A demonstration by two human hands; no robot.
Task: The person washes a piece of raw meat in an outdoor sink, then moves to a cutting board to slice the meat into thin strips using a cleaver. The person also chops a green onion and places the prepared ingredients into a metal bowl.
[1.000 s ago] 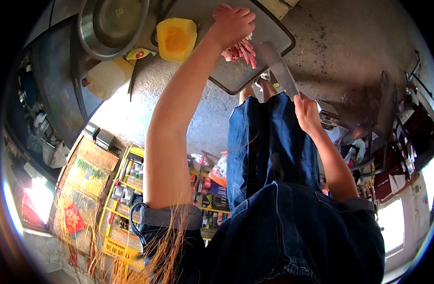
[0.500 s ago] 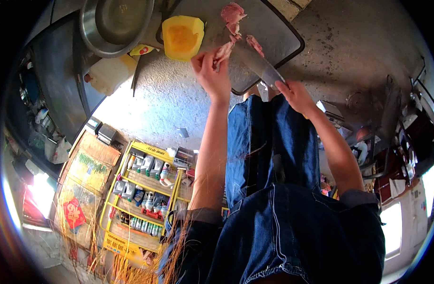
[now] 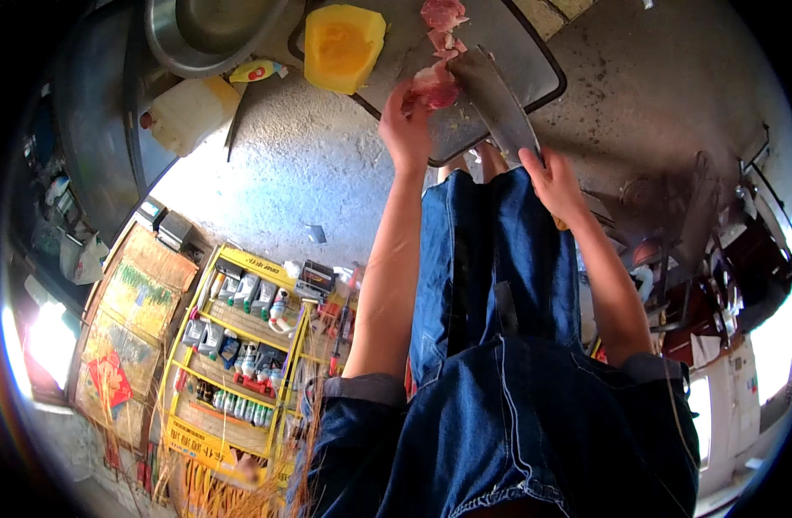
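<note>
A strip of raw pink meat [image 3: 436, 86] lies on a dark grey cutting board [image 3: 525, 65]. My left hand [image 3: 405, 129] is closed on its near end, fingertips pinching the edge. In my right hand [image 3: 553, 186] is a cleaver by its handle. The broad blade of the cleaver [image 3: 500, 104] slants up and left, close beside the meat's right side; whether its edge touches the meat I cannot tell. More meat pieces [image 3: 443, 13] trail toward the far edge of the board. Left of them sits a yellow, squarish bowl-shaped thing [image 3: 344, 47] with an orange-brown inside.
A metal basin [image 3: 167, 43] stands at the far left, with a yellow packet [image 3: 256, 71] and a pale plastic jug [image 3: 191, 112] nearby. A yellow shelf rack [image 3: 232, 345] with bottles and a worn wooden cabinet [image 3: 141, 302] stand at lower left. Concrete floor surrounds the board.
My view has shifted slightly. Both hands have come a little nearer to me relative to the board. The cleaver's blade now shows more broadly, and the small piece beside it no longer shows separately.
</note>
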